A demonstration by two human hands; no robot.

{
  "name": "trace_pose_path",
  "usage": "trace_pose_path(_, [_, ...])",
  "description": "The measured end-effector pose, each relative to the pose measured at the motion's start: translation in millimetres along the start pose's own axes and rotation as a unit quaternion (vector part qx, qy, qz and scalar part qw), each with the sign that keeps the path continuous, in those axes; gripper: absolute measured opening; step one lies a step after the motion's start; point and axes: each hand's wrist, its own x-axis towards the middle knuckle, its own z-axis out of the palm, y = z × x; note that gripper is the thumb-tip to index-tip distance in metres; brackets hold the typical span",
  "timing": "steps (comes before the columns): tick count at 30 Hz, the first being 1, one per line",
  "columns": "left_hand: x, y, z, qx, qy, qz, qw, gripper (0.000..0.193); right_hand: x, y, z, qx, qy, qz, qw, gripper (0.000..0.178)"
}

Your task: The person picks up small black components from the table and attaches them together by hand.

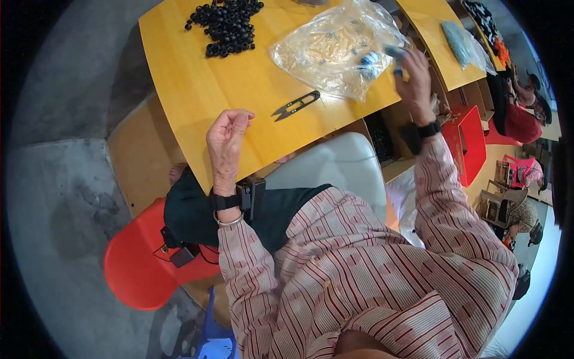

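Note:
My left hand [226, 140] is raised at the table's near edge, its fingers curled and thumb pressed against them. Whatever may be between the fingertips is too small to make out. To its right, black thread snips [296, 106] lie on the yellow table [263, 90]. My right hand [414, 84] is over the right end of a crumpled clear plastic bag [326, 51], thumb and forefinger apart. Blue-green patches show at its fingertips, slightly blurred; they look like finger covers. Just left of that hand, a small blue-and-white ball-shaped bundle [369, 63] shows on the bag.
A pile of small black round pieces [227, 27] lies at the table's far left. Beside the table are a white chair [335, 164], a red box [467, 143] and a red chair [140, 257]. Another table with a bluish bag [457, 45] and several people are at the right.

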Motion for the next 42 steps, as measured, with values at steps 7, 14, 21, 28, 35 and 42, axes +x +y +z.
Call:
trace_pose_path(7, [-3,2,1,0.001,0.007,-0.007,1.000,0.017,86,-67,107,0.225,-0.136,-0.058,0.963,0.036])
trace_pose_path(14, [-5,7,2,0.014,0.022,-0.006,1.000,0.020,127,-85,181,0.229,-0.150,-0.023,0.962,0.030])
trace_pose_path(21, [1,7,1,0.014,0.018,-0.018,1.000,0.020,135,-97,178,0.083,-0.173,-0.030,0.981,0.030])
trace_pose_path(28, [2,11,0,0.023,0.037,-0.032,0.999,0.015,142,-103,178,0.100,-0.188,-0.033,0.976,0.030])
trace_pose_path(35, [2,8,6,0.044,0.035,-0.017,0.998,0.019,124,-91,171,0.145,-0.128,0.002,0.981,0.025])
trace_pose_path(42, [4,9,-4,-0.007,0.082,-0.028,0.996,0.025,70,-158,100,0.378,-0.153,-0.026,0.913,0.024])
